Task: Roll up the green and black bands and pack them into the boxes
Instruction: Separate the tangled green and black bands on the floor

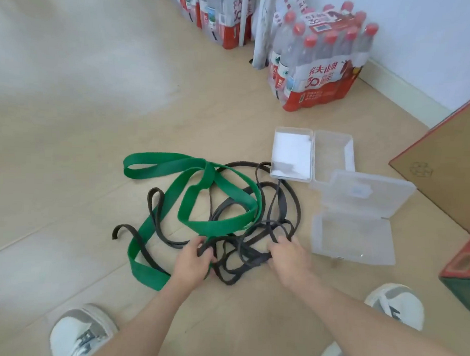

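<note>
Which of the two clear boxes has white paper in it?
The far box: a white sheet lines its left half. The near box, by the right hand, shows no paper.

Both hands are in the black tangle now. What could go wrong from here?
1. The black bands lie tangled with the green band. Pulling from the grip of the left hand or the right hand may tighten the tangle or drag the green band along.
2. One black strand runs up to the far box, and the near box sits open beside the right hand. A hard tug could shove either box.
</note>
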